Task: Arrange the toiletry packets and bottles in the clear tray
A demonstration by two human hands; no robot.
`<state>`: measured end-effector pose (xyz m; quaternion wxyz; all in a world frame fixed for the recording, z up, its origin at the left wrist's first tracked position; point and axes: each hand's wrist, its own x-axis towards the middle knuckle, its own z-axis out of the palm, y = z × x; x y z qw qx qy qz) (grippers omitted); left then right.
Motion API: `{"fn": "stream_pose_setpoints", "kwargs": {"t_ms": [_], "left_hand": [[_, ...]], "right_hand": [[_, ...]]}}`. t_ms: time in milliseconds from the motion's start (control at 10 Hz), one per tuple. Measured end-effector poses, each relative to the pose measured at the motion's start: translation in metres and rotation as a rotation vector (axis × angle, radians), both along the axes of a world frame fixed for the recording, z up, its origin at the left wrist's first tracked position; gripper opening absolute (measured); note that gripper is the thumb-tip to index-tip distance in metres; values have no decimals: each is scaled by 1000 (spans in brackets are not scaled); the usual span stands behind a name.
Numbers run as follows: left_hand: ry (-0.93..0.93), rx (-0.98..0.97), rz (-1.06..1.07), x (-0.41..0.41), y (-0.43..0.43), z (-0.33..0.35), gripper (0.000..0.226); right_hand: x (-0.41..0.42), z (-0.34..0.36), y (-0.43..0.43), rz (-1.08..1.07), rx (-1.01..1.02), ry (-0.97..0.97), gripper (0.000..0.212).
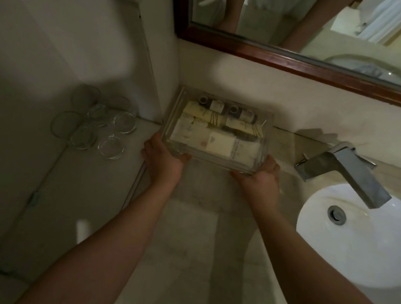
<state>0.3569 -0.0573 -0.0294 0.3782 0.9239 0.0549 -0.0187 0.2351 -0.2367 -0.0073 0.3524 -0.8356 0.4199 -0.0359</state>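
Observation:
The clear tray (170,122) sits on the counter in the corner below the mirror, against the back wall. Inside it lie white and cream toiletry packets (220,142) along the front and middle. Two small dark-capped bottles (241,114) lie on their sides along the back. My left hand (162,159) grips the tray's front left corner. My right hand (259,176) grips its front right corner. Both thumbs rest on the front rim.
Several upturned clear drinking glasses (103,127) stand on the counter to the left of the tray. A chrome faucet (344,170) and a white basin (357,240) lie to the right. A wood-framed mirror (301,63) hangs above.

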Motion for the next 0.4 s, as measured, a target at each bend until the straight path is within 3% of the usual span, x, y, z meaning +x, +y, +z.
{"fn": "stream_pose_setpoints", "kwargs": {"t_ms": [200, 300, 400], "left_hand": [[23, 49, -28, 1, 2, -2, 97], [113, 25, -32, -1, -1, 12, 97], [113, 55, -4, -33, 20, 9, 89]], "right_hand": [[-1, 4, -2, 15, 25, -3, 89], [-9, 18, -8, 77, 64, 51, 71], [-41, 32, -17, 188, 175, 110, 68]]}}
